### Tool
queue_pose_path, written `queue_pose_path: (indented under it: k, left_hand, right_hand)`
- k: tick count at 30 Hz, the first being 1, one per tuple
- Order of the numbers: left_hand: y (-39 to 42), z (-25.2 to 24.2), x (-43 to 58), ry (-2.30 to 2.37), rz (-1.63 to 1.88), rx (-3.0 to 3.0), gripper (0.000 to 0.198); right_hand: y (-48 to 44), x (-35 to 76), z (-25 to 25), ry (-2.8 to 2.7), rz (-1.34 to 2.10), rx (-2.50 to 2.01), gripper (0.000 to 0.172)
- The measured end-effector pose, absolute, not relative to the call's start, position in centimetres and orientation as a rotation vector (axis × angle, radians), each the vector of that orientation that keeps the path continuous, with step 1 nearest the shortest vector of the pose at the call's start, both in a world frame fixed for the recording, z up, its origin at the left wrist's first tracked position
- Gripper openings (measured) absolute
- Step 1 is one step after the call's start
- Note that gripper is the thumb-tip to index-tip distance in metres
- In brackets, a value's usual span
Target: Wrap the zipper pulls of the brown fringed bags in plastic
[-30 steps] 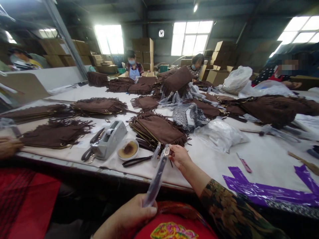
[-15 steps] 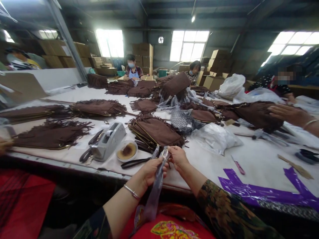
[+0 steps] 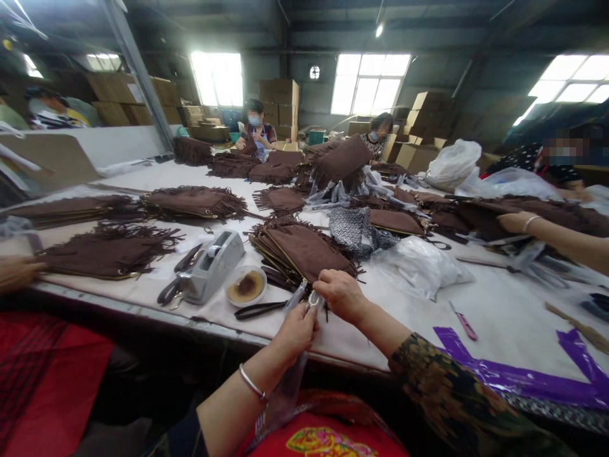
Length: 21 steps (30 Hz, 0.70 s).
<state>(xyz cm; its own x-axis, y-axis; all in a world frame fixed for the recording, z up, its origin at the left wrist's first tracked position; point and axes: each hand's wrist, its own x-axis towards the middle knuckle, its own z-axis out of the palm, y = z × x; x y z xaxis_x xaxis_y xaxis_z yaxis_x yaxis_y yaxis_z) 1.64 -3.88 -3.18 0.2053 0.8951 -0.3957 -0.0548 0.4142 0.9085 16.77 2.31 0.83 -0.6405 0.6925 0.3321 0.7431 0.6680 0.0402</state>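
1. Sleeve of clear plastic (image 3: 284, 397), long and limp, hanging from both hands over the near table edge, in front of a red garment (image 3: 328, 439).
2. Left hand (image 3: 299, 329) just above it, bangle on the wrist, thumb and fingers pressed together on the sleeve's upper end.
3. Right hand (image 3: 341, 295) touching the left one from the far right side, fingertips pinched on a small shiny metal piece (image 3: 314, 298) at the sleeve's mouth (too small to tell exactly what).
4. Just left of the hands, on the white table (image 3: 499, 304): black scissors (image 3: 259, 309), a small round dish (image 3: 245, 287) with a brown smear, and a grey tape dispenser (image 3: 212, 266).
5. Directly beyond the hands: a stack of brown fringed bags (image 3: 307, 251), very close to the right knuckles.
6. Near right: purple plastic strips (image 3: 514, 376) and a pink cutter (image 3: 464, 324), with a crumpled white plastic bag (image 3: 421, 263) a little farther.
7. Left edge: a co-worker's hand (image 3: 16, 273) beside another fringed pile (image 3: 109, 251).
8. Right side: a second co-worker's forearm (image 3: 547, 231) stretched over more brown bags.
9. Far end: further brown piles, people seated behind them, cardboard boxes (image 3: 278, 95) and bright windows (image 3: 368, 76) at the back.
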Motion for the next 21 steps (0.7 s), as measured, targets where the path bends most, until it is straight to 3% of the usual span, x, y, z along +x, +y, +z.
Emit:
queue_pose_path:
  k: [8, 14, 21]
  left_hand:
    - [-3.7, -2.5, 0.9, 1.069, 0.779, 0.754, 0.032]
    - [-3.1, -2.4, 0.2, 0.983, 0.721, 0.629, 0.031]
    - [-4.2, -3.8, 1.3, 1.078, 0.839, 0.895, 0.035]
  right_hand:
    - [2.2, 17.6, -0.7, -2.299, -0.025, -1.285, 0.021]
    - [-0.2, 19.7, -0.3, -2.496, -0.010, -0.945, 0.033]
    - [1.1, 17.0, 1.3, -2.689, -0.137, -0.892, 0.018]
